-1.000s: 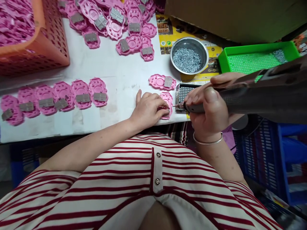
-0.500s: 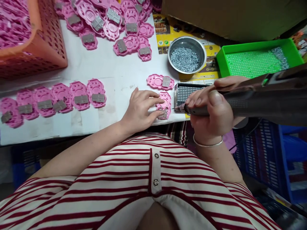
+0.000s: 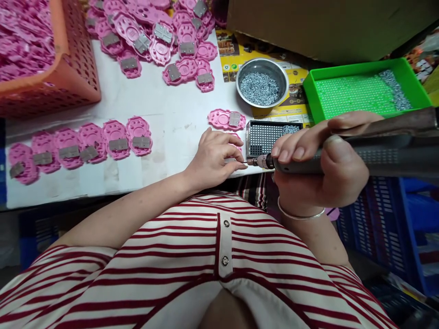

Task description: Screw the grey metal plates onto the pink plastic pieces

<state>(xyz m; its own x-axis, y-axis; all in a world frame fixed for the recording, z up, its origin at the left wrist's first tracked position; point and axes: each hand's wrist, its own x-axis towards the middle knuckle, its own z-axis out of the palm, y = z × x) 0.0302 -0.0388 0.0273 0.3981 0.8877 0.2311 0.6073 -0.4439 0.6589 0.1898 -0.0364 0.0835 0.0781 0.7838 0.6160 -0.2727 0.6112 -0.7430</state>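
My left hand [image 3: 216, 157] rests over a pink plastic part [image 3: 236, 137] near the table's front edge, its fingers covering most of the part and its metal plate. In my right hand [image 3: 322, 171] is a dark electric screwdriver [image 3: 370, 153], held sideways with its bit pointing left at my left fingertips. The bit's very tip is hard to make out there. Just behind lies another pink part [image 3: 219, 119] with a grey metal plate. A small black tray [image 3: 264, 135] with screws at its right end sits beside them.
A metal bowl [image 3: 262, 82] of screws and a green tray [image 3: 356, 87] stand behind. Several pink parts with plates [image 3: 118, 139] form a row at left. More pink parts [image 3: 161, 41] are heaped at the back, beside an orange basket [image 3: 73, 55]. A cardboard box [image 3: 308, 29] is back right.
The screwdriver bit has come up to my left fingertips. My left hand has shifted slightly right and covers more of the pink part. The whole view has shifted a little.
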